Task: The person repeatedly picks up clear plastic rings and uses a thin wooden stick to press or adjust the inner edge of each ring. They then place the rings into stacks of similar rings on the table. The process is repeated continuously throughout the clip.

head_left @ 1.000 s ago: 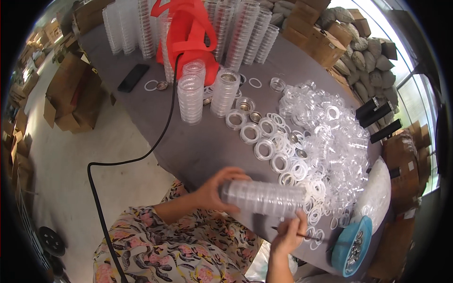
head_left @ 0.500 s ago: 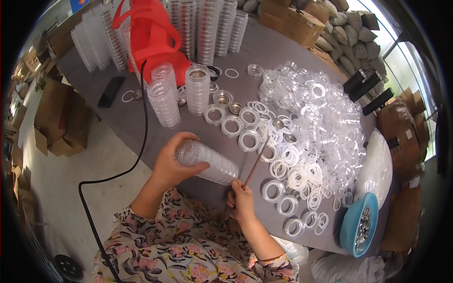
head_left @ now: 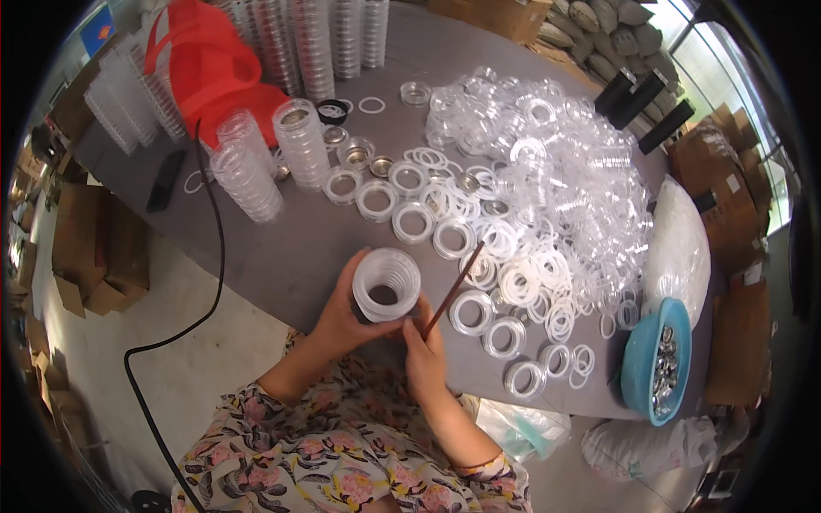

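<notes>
My left hand (head_left: pixel 340 321) is closed around a stack of clear plastic rings (head_left: pixel 386 282), held upright-tilted so that its round, hollow end faces up. Beside the stack, my right hand (head_left: pixel 425 355) grips a thin brown stick (head_left: pixel 455 289), which slants up and to the right. The right fingertips are close against the lower side of the stack; whether they touch it, I cannot tell. Just beyond my hands, several loose clear rings (head_left: pixel 413 222) lie on the grey table (head_left: pixel 282 256), beside flat white rings (head_left: pixel 519 280).
A large heap of clear plastic pieces (head_left: pixel 547 171) covers the table's right half. A blue basket (head_left: pixel 633 376) with small metal parts stands at the right edge. Tall clear stacks (head_left: pixel 312 51) and a red bag (head_left: pixel 205 64) stand far left. A black cable (head_left: pixel 218 256) hangs over the left edge.
The ring stack has turned from lying sideways to showing its open end upward. My right hand has moved slightly left with the stick, and the whole view has shifted.
</notes>
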The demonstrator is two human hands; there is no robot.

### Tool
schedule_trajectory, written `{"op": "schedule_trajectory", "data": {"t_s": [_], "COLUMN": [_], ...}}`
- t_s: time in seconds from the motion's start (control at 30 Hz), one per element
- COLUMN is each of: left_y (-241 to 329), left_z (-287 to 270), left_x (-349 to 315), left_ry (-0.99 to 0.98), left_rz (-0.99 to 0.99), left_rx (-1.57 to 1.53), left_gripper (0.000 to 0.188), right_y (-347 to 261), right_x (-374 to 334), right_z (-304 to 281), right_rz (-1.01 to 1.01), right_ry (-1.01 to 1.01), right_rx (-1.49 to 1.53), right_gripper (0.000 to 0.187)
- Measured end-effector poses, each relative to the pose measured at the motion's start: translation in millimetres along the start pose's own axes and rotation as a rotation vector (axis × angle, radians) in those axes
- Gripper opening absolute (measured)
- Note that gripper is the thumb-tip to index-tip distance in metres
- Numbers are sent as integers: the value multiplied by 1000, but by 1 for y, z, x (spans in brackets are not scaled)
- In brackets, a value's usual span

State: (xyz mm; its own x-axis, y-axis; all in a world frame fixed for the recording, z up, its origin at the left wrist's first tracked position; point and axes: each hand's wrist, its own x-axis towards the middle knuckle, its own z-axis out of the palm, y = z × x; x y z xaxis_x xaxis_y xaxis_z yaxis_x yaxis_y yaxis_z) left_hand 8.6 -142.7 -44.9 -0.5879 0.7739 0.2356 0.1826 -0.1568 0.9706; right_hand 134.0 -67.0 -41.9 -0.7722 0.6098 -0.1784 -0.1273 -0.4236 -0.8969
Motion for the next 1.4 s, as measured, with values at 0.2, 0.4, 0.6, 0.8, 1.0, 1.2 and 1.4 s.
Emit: {"op": "schedule_trajectory", "data": {"t_s": [0.2, 0.4, 0.6, 0.8, 1.0, 1.2, 1.4], "left_y": [-16, -40, -62, -68, -30, -45, -29], "left_z": [-25, -72, -96, -69, -17, 24, 15], "left_x": [1, 32, 79, 63, 38, 88, 41], "left_ry": [39, 337, 548, 775, 71, -110, -274], "left_rz": [-12, -86, 36, 171, 487, 480, 431], "left_rx": [389, 244, 223, 473, 862, 947, 864], "left_gripper": [71, 71, 75, 70, 49, 33, 23], "right_y": [19, 5, -5, -6, -17, -42, -54], "right_x": [16, -2, -12, -14, -18, -19, -23], "right_z": [6, 0, -13, -27, -42, -39, -38], "right_rz": [-143, -100, -234, -420, -449, -563, -669], "right_ry": [-21, -57, -52, 47, 163, 253, 328], "right_rx": [-169, 18, 25, -192, -549, -736, -293], "right_gripper": [48, 34, 31, 27, 25, 30, 43]}}
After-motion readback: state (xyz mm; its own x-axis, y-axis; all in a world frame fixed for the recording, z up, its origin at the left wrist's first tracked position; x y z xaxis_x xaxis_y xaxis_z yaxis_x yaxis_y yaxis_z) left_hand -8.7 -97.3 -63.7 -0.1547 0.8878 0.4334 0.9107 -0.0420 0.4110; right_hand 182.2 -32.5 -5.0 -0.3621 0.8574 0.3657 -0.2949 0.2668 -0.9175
